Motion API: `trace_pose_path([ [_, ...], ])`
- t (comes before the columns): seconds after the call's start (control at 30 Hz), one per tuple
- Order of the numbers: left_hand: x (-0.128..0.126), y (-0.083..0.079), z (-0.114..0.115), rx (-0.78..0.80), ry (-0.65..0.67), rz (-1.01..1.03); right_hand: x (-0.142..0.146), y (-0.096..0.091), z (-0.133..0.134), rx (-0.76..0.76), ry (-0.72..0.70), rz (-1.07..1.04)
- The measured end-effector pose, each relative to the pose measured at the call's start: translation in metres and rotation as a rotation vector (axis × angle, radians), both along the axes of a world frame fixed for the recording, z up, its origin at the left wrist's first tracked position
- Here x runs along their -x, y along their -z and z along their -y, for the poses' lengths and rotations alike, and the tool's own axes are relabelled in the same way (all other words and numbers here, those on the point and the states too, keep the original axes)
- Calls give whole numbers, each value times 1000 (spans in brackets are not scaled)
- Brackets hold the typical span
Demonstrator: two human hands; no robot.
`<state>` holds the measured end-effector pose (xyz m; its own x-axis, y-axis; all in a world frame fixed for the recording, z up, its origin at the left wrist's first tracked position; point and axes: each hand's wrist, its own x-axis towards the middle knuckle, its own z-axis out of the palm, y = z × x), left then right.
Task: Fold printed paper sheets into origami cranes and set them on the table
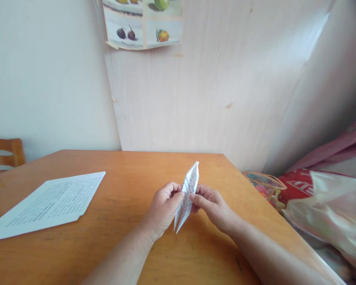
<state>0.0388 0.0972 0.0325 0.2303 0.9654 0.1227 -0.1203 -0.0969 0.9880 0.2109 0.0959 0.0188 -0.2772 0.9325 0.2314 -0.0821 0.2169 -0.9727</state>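
A narrow folded piece of printed white paper (190,183) stands on edge just above the wooden table (112,221), pointed at both ends. My left hand (163,208) pinches it from the left with curled fingers. On the other side, my right hand (212,206) grips its middle with thumb and fingers. Both hands are closed on the paper near the table's centre.
A printed white sheet (49,204) with one corner cut off lies flat on the table's left. A wooden chair back (6,152) shows at far left. Plastic bags (323,202) sit beyond the table's right edge. A fruit poster (144,23) hangs on the wall.
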Motion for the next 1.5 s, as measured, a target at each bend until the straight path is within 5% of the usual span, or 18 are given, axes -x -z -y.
trace_pose_path([
  [0.53, 2, 8, -6, 91, 93, 63, 0, 4, -3, -18, 23, -9],
  [0.83, 0, -1, -1, 158, 160, 126, 2, 5, -2, -41, 27, -20],
  [1.5, 0, 3, -4, 145, 166, 129, 0, 8, -5, -38, 19, -36],
])
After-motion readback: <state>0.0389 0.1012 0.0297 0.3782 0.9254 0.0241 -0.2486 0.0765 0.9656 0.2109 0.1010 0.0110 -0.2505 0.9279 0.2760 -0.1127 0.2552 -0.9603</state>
